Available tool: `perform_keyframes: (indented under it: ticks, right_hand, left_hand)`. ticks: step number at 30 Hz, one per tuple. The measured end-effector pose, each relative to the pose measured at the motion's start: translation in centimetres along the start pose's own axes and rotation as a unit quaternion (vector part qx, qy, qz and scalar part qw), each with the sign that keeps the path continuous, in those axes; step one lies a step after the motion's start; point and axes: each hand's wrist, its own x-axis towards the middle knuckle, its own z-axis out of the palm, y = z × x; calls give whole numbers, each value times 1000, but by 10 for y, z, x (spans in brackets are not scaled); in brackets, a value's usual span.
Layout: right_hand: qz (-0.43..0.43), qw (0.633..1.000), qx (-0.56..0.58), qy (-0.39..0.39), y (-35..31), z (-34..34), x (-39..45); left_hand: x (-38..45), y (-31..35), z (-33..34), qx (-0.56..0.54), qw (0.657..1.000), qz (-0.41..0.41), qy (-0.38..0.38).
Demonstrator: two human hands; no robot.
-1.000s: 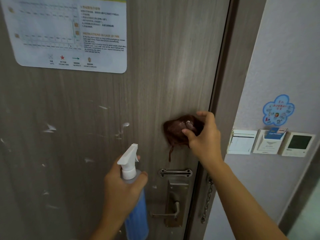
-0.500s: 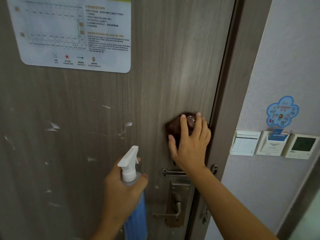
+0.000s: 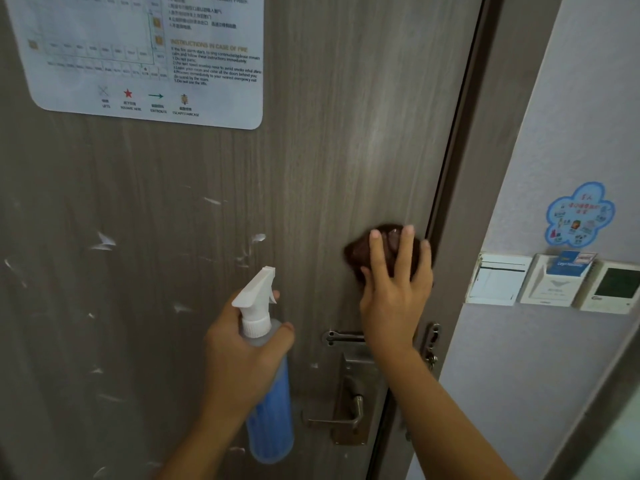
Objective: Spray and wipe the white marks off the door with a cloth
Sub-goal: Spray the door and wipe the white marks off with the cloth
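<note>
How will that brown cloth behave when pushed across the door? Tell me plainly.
The brown cloth is bunched under the right hand, so it is probably soft and floppy. Flat fingers press it against the door; it would likely slide easily and drop if released.

Evacuation notice [image 3: 145,53] on door [image 3: 346,150]: "INSTRUCTIONS IN CASE OF FIRE"; legend "ESCAPE STAIRCASE".

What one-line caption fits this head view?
Right hand presses a brown cloth flat against the door while the left hand grips a blue spray bottle; white marks remain.
</note>
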Motion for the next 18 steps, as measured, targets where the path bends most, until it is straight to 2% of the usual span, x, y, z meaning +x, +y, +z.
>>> perform_keyframes:
  ticks: [4, 6, 8, 10, 15, 18]
  right_hand:
    - [31, 999, 34, -29, -23, 17, -57]
    - [-11, 996, 60, -60, -38, 23, -74]
    - [-88, 990, 74, -82, -37, 24, -80]
    - [-121, 986, 89, -75, -23, 18, -70]
    - [28, 984, 174, 24, 6, 1, 7]
    - [52, 988, 137, 44, -2, 4, 34]
  left_hand:
    - [0, -2, 2, 2, 1000, 0, -1]
    - [1, -3, 4, 6, 1000, 1, 1]
    - [1, -3, 6, 5, 1000, 3, 0]
    - [2, -3, 5, -2, 1000, 4, -3]
    - [7, -2, -4, -2, 1000, 17, 0]
    - [8, 2, -4, -1, 1000, 31, 3]
